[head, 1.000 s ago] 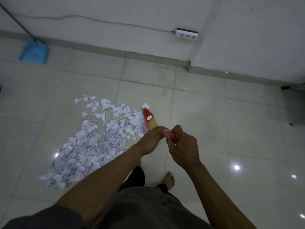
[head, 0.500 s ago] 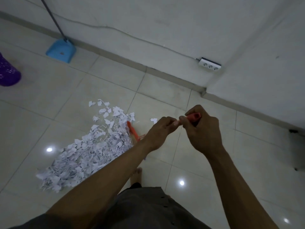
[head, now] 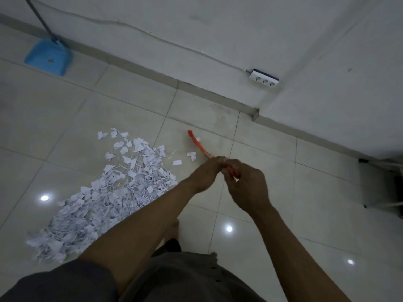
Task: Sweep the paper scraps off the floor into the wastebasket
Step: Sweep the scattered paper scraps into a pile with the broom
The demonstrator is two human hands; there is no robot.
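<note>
Both hands are gripping an orange broom (head: 197, 144) handle: left hand (head: 207, 173) clenched lower on it, right hand (head: 246, 188) wrapped around it just above, the two touching. Broom head is sitting on the tiled floor (head: 272, 162), right of the paper scraps pile (head: 102, 192), with a few loose scraps (head: 192, 155) lying just beside it. Blue dustpan (head: 48, 56) is leaning at the wall far left, well apart from the pile. White power strip (head: 263, 78) is hanging on the wall. Wastebasket isn't showing.
</note>
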